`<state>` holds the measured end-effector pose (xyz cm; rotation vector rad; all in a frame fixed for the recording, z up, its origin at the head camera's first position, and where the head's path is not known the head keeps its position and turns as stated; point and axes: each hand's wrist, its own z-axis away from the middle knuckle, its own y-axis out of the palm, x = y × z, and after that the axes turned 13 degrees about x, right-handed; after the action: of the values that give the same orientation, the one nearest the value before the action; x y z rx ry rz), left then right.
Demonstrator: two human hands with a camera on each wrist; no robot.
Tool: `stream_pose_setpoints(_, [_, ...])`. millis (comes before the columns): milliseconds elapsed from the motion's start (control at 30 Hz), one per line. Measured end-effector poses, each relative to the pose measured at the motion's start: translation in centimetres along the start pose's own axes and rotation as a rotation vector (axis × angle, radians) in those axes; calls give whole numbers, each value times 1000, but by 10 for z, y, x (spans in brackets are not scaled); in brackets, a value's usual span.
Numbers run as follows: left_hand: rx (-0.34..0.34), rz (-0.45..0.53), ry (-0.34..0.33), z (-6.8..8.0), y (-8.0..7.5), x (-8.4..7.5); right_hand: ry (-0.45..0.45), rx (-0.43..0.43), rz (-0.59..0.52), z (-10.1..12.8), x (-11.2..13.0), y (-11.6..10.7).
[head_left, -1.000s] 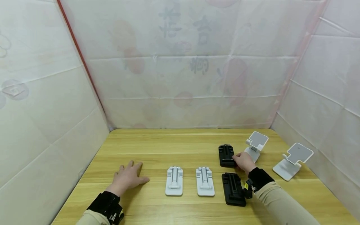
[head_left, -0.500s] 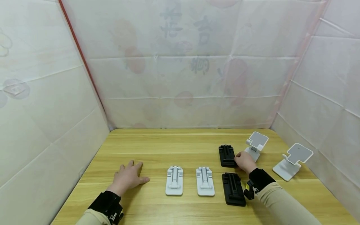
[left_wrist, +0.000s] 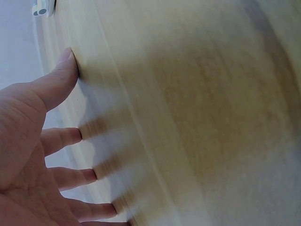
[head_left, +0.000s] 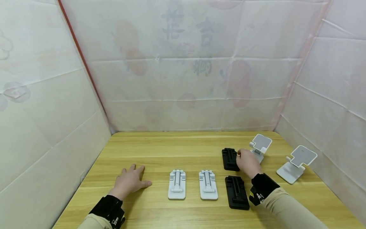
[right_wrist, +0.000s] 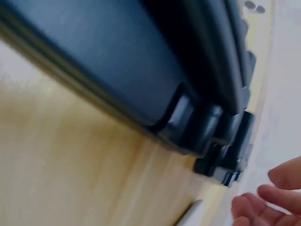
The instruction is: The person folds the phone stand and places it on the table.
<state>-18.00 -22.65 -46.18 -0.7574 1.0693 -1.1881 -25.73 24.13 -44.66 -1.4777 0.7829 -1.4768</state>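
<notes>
While our left hand (head_left: 130,179) rests on the table (head_left: 154,152) with its fingers spread, our right hand (head_left: 249,163) has bent fingers beside the far black phone stand (head_left: 229,160), which lies folded at nine o'clock from it; we can't tell if they grip it. The near black stand (head_left: 237,193) lies at seven o'clock and a raised white stand (head_left: 261,142) at one o'clock. If we swing that hand there, we might tip the white one over, because it is so close

It's a makeshift booth (head_left: 183,79): wood-grain tbl (head_left: 160,148) w/ wht printed sheets (head_left: 48,111) on 3 sides.
</notes>
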Motion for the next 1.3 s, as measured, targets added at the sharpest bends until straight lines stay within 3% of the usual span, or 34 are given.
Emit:
stream_pose_setpoints(167, [1, -2, 3, 0, 0, 1, -136, -124, 25, 4, 10, -1])
stream_pose_setpoints(400, [2, -2, 5, 0, 2, 2, -398, -430, 162, 7, 13, -14])
stream_pose_setpoints(567, [-2, -6, 10, 0, 3, 2, -459, -588, 301, 7, 2, -31])
stream_pose_setpoints(733, [-4, -3, 14, -1, 3, 2, -361, -585, 405, 7, -20, -45])
stream_pose_setpoints(933, [-8, 1, 13, 0, 2, 1, -244, -523, 401, 12, -46, -49])
stream_pose_setpoints(1300, [-6, 3, 13, 0, 1, 1, -240, -472, 312, 18, -65, -41])
